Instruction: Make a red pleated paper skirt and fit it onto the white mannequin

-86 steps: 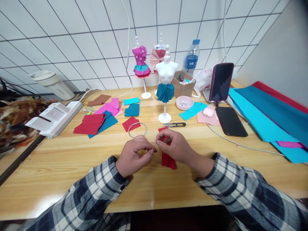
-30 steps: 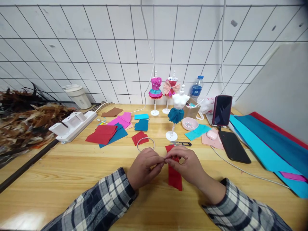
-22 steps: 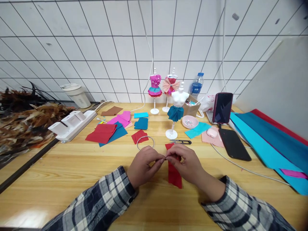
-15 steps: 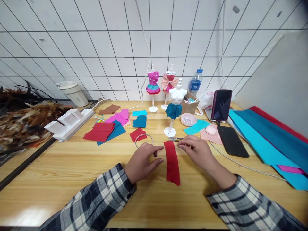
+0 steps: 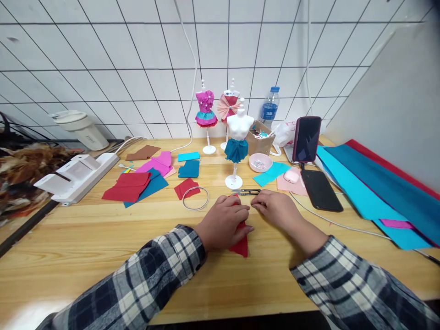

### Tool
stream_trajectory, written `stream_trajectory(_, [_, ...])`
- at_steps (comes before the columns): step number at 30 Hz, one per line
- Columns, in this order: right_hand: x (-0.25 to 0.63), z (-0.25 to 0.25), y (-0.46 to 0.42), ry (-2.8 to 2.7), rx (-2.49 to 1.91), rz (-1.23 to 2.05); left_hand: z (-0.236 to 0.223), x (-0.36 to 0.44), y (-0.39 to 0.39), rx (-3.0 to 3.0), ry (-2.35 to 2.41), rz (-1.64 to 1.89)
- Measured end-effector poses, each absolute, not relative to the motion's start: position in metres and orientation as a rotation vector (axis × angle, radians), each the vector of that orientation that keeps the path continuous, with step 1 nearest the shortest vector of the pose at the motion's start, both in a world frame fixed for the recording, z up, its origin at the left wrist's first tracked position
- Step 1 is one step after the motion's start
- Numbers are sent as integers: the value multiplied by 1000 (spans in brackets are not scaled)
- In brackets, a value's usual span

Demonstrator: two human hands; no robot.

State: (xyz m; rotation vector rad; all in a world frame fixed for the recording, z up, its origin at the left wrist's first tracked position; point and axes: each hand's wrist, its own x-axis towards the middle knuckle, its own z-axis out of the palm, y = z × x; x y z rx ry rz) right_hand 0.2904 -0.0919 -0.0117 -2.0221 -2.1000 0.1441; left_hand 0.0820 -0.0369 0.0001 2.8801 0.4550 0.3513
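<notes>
My left hand (image 5: pixel 225 223) lies over a red fabric strip (image 5: pixel 242 247), its fingers bent around the middle. Only the strip's lower end and bits at its top show past the hand. Just to the right, my right hand (image 5: pixel 275 207) has thumb and forefinger pinched together near the table; whatever is between them is too small to make out. Thread snips (image 5: pixel 250 192) lie right beyond the fingers. Behind them stands a small white mannequin (image 5: pixel 239 124) wearing a teal skirt (image 5: pixel 236 150). A metal ring (image 5: pixel 195 208) rests left of my left hand.
Red fabric pieces (image 5: pixel 125 187) lie at the left, near a white power strip (image 5: pixel 77 176). Two dressed mannequins (image 5: pixel 206 107) stand at the back. A pink bowl (image 5: pixel 252 168), a black phone (image 5: pixel 321 190), a cable (image 5: pixel 330 225) and fabric sheets (image 5: pixel 357 190) are on the right.
My left hand has moved right onto the red strip and covers most of it. My right hand keeps its pinch near the snips. The whole view has shifted a little.
</notes>
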Motion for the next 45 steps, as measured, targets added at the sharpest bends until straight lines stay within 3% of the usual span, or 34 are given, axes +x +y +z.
stream_trajectory(8, [291,-3,-100,-2168,-2040,140,-2,76,-31,2889,500,275])
stream_trajectory(23, [307,-5,-101,-1860,-2113,795,-8,90,-37,3053,395,151])
stream_trajectory(37, [313,-12,-94,-1768,-2032,667,-7,94,-33,3087,401,134])
stream_trajectory(45, [317,-11,-88,-1740,-2003,526,13,40,0,2842,725,383])
